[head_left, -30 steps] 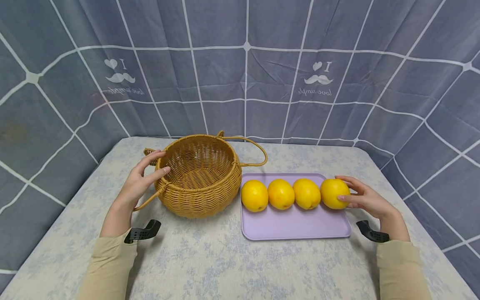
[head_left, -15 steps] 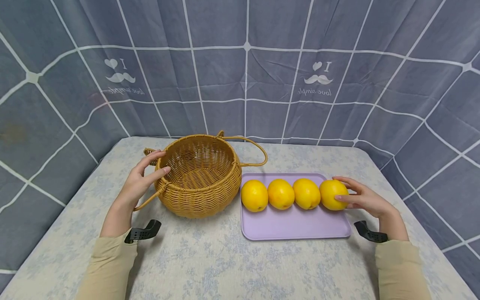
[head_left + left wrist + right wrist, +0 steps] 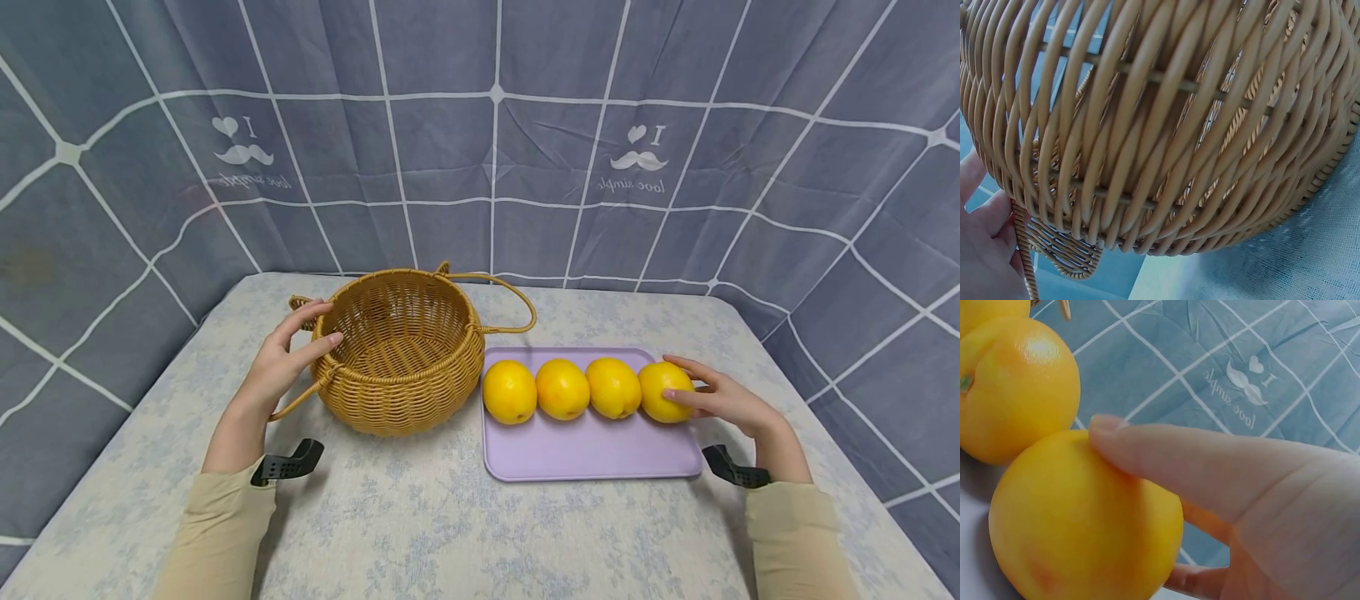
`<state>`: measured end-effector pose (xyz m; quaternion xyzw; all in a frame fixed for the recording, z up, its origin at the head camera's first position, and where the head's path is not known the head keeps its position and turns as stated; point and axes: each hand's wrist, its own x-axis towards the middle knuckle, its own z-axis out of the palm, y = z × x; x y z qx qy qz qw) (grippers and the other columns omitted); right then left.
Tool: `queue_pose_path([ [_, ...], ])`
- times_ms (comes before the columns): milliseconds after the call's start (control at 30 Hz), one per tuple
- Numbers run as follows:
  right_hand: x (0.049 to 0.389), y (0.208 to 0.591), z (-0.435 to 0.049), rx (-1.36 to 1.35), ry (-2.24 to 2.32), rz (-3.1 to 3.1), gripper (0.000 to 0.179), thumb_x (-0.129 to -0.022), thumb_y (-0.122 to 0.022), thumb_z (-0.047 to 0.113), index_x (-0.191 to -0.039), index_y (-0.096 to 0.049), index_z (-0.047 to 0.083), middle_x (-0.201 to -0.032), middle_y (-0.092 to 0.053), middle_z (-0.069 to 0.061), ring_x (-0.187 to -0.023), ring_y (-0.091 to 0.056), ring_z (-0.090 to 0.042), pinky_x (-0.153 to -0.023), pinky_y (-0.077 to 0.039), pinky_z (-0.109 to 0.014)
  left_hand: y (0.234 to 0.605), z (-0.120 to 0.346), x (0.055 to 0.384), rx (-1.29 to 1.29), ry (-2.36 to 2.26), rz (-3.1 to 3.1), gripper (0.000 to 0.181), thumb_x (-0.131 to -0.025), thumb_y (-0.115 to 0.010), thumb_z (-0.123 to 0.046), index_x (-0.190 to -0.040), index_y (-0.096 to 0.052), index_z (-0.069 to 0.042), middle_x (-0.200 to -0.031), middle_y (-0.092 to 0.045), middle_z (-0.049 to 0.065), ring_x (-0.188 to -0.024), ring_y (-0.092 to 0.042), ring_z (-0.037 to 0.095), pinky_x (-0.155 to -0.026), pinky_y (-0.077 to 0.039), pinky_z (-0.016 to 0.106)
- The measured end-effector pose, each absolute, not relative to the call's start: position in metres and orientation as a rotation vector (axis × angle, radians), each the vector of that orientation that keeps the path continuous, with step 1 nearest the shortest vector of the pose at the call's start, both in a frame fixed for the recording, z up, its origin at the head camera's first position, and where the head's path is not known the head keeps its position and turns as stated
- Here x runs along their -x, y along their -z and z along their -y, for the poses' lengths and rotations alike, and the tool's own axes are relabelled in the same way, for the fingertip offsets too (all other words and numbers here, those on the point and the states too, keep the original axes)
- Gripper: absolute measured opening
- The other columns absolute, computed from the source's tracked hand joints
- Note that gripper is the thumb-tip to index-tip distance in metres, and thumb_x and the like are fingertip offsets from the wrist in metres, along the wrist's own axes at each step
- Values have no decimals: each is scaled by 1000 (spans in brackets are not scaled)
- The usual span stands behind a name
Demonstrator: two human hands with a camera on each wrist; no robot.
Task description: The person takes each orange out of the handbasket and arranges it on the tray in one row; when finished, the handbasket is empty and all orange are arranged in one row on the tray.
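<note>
A round wicker basket [image 3: 397, 404] with two handles stands left of centre, nothing inside it. My left hand [image 3: 272, 367] holds its left rim, fingers and thumb reaching over the edge. The left wrist view is filled by the woven wall [image 3: 1147, 125]. On the lilac tray [image 3: 592, 454] several oranges sit in a row. My right hand [image 3: 738, 406] grips the rightmost orange [image 3: 654, 379], thumb on its near side and fingers behind. In the right wrist view the thumb lies over this orange [image 3: 1072, 525], with a neighbouring orange [image 3: 1029, 387] right up against it.
The tray stands just right of the basket, whose right handle [image 3: 517, 328] reaches over towards the tray's back corner. A pale patterned cloth [image 3: 390, 517] covers the table. A grey-blue checked curtain [image 3: 442, 150] hangs behind and at both sides.
My right hand has shifted slightly left, and the rightmost orange has moved a little left and towards me, closer to its neighbour. My left hand and the basket have stayed put.
</note>
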<state>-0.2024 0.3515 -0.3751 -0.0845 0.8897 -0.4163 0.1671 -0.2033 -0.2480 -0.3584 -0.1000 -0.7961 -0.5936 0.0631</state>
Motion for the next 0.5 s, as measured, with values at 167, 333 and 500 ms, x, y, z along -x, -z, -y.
queue_pose_path([
  [167, 203, 375, -354, 278, 1163, -2545, 73, -92, -61, 28, -150, -21, 8, -143, -26, -29, -120, -40, -45, -87, -46, -46, 358, 248, 203, 308, 1788, 2404, 58, -90, -64, -19, -141, -40, -6, -152, -21, 11, -142, -4, 27, -108, 1, 61],
  [333, 203, 375, -354, 268, 1158, -2550, 75, -91, -62, 29, -150, -21, 7, -142, -27, -30, -120, -40, -44, -87, -47, -44, 359, 248, 203, 303, 1778, 2408, 58, -91, -64, -20, -141, -40, -5, -153, -20, 10, -142, -3, 27, -108, 2, 59],
  [500, 203, 376, -353, 239, 1111, -2574, 74, -94, -58, 32, -150, -19, 6, -141, -26, -33, -116, -46, -42, -82, -51, -41, 362, 248, 201, 266, 1764, 2434, 60, -90, -64, -22, -142, -39, -6, -154, -19, 8, -142, -1, 27, -107, 1, 62],
])
